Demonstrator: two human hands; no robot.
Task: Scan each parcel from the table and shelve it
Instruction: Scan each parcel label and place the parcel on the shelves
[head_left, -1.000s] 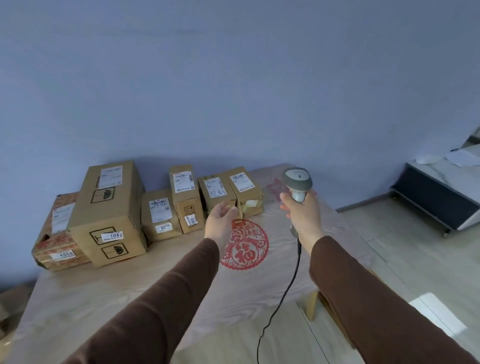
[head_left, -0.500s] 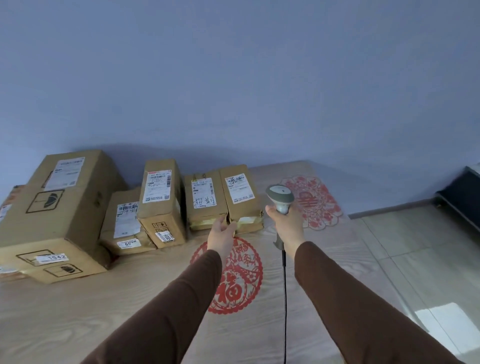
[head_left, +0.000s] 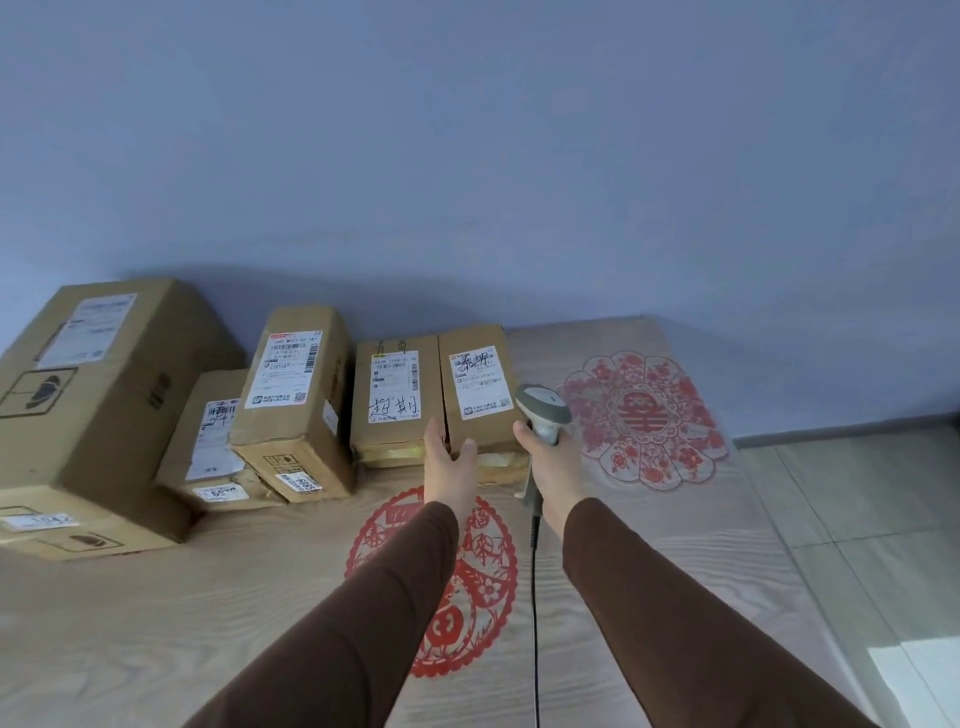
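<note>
Five parcels are lined along the table (head_left: 156, 623); the rightmost parcel (head_left: 480, 384) is touched by the spread-fingered left hand (head_left: 449, 462); the scanner (head_left: 540, 415) is gripped by the right hand (head_left: 550, 462); its neighbour (head_left: 395, 400) could be dragged; the label could be covered.

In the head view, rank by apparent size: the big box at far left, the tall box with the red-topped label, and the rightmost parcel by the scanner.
1. Big box at far left, also nearest.
2. Tall box.
3. Rightmost parcel.
</note>
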